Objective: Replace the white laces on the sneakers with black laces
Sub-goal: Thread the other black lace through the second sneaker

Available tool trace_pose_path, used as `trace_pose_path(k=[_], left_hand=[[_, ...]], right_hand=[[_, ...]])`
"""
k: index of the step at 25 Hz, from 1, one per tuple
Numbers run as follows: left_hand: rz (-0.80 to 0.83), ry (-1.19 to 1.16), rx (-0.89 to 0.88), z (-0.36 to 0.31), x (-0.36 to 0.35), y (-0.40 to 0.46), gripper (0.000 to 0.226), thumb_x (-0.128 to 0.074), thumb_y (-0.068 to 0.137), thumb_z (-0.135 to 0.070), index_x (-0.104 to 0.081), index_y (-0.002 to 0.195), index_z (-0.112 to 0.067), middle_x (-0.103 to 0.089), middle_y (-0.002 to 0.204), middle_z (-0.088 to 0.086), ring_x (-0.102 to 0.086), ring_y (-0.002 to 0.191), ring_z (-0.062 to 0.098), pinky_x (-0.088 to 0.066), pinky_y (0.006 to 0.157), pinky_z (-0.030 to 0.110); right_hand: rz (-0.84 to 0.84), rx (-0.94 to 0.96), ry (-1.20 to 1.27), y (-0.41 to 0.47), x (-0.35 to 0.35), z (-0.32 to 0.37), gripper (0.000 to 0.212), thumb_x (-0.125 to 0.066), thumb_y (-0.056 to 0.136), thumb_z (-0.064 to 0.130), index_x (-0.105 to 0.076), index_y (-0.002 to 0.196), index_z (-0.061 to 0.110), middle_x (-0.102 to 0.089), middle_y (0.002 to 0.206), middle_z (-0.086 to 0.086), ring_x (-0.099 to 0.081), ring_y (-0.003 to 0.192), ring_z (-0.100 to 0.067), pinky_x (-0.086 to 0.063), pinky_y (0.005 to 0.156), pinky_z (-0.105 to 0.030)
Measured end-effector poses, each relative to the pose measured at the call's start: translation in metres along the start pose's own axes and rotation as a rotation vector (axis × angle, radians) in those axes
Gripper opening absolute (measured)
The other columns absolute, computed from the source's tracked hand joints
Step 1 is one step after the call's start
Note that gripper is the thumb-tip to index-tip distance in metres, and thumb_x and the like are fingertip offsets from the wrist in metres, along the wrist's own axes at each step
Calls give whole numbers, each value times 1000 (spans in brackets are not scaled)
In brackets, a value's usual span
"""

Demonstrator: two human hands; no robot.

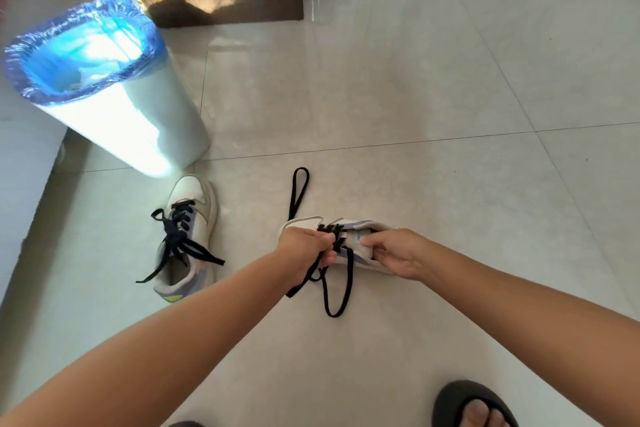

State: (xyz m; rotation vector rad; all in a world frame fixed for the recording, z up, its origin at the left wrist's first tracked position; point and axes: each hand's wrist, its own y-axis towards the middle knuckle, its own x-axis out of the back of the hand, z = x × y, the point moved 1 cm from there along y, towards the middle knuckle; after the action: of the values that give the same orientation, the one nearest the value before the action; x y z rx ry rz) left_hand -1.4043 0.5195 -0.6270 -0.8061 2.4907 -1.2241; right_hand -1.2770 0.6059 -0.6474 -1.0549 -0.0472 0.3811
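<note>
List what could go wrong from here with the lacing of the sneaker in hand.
1. The left hand grips one end of the black lace while a long loop trails on the floor; a hard pull may leave the two ends uneven.
2. The right hand holds the sneaker only at its tongue, so it may twist as the lace tightens.
3. The slack lies near the sandalled foot, which might step on it.
</note>
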Motion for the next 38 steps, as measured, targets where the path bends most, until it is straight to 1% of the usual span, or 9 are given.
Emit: trace_pose_path(k=[4, 7, 11, 14, 17, 22, 29, 34, 38], left_hand=[[-21, 54, 48, 15, 0, 7, 22, -65, 88, -15, -55, 69, -7, -54, 62, 7, -50, 56, 19, -44, 52, 26], [6, -16, 13, 5, 1, 6, 18, -56, 93, -16, -55, 77, -9, -53, 65, 6, -49, 59, 17, -41, 54, 26], [-28, 65, -340, -37, 6, -15, 25, -54, 94, -18, -58, 70, -10, -61, 63, 2, -58, 63, 16, -49, 59, 24], [10, 253, -634, -66, 1, -49, 21, -58, 91, -23, -61, 72, -13, -63, 56, -8, -62, 56, 6, -49, 55, 16], [25, 226, -750, -82, -7, -73, 19, -59, 90, -20, -62, 73, -13, -62, 56, -9, -59, 53, 2, -46, 54, 13], [10, 51, -699, -86, -12, -88, 20, -57, 91, -16, -62, 73, -13, -61, 55, -9, -57, 52, 2, -45, 50, 12], [28, 1, -633, -88, -7, -91, 20, -58, 91, -17, -63, 71, -15, -62, 55, -8, -59, 54, 4, -47, 52, 14], [84, -12, -643, -94, -4, -95, 20, -59, 90, -14, -64, 71, -13, -62, 57, -6, -58, 54, 7, -47, 53, 18], [81, 188, -808, -104, 3, -102, 18, -61, 88, -14, -64, 71, -16, -61, 57, -7, -58, 57, 6, -47, 56, 19]], right_hand=[[-39, -59, -64, -2, -15, 2, 14, -62, 88, 6, -59, 77, 13, -68, 65, -5, -65, 53, -17, -51, 42, -22], [-55, 2, -8, -7, -24, 3, 8, -63, 87, 8, -61, 89, 15, -67, 88, -10, -65, 72, -22, -52, 58, -31], [72, 164, 326, -42, -25, 29, 8, -55, 92, 10, -62, 95, 11, -70, 82, -9, -67, 66, -17, -56, 59, -27], [205, 389, 328, -75, -28, 52, 18, -55, 91, 12, -62, 107, 11, -71, 95, -10, -69, 79, -17, -55, 70, -27], [223, 531, 297, -99, -34, 64, 12, -58, 87, 12, -67, 94, 14, -70, 96, -9, -67, 82, -15, -54, 71, -25], [250, 566, 333, -119, -39, 70, 21, -62, 75, 19, -66, 95, 14, -70, 98, -9, -65, 85, -16, -53, 72, -25], [284, 579, 333, -127, -39, 74, 37, -62, 73, 19, -62, 110, 13, -67, 106, -13, -64, 89, -18, -46, 81, -31], [304, 659, 270, -132, -39, 75, 18, -62, 74, 19, -72, 89, 23, -70, 98, -6, -64, 86, -16, -49, 74, -28], [299, 711, 223, -135, -38, 76, 14, -64, 72, 21, -75, 79, 27, -71, 92, -2, -63, 84, -14, -50, 68, -24]])
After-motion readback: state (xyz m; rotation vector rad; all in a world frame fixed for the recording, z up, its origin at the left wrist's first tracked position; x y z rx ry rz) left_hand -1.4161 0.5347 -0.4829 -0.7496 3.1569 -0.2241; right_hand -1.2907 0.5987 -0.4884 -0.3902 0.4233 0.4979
